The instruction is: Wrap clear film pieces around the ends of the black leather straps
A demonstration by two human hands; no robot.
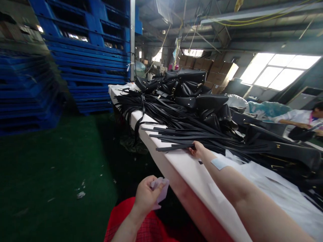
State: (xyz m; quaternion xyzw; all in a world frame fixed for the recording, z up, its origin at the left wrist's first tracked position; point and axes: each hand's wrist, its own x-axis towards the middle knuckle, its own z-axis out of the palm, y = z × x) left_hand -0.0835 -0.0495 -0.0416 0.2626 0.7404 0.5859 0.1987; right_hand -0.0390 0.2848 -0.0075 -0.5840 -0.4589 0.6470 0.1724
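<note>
Black, flat, narrow strips (174, 135) lie in a long bundle across the white-topped counter (185, 164), their loose ends fanned towards its left edge. At the bundle's near side, the right hand (198, 150) touches the strips with bent fingers; whether it grips one, I cannot tell. A pale blue rectangular patch (219, 163) sits on that forearm. The left hand (146, 195), held off the counter's left side, pinches a pale lilac, folded thin sheet (163, 191) between thumb and fingers. Beyond the strips, glossy black bag-like pieces with metal fittings (189, 89) are heaped up. Crumpled white sheets (262, 178) lie beside the right forearm. Stacked blue pallets (88, 64) stand to the left, over a green floor (50, 168).
</note>
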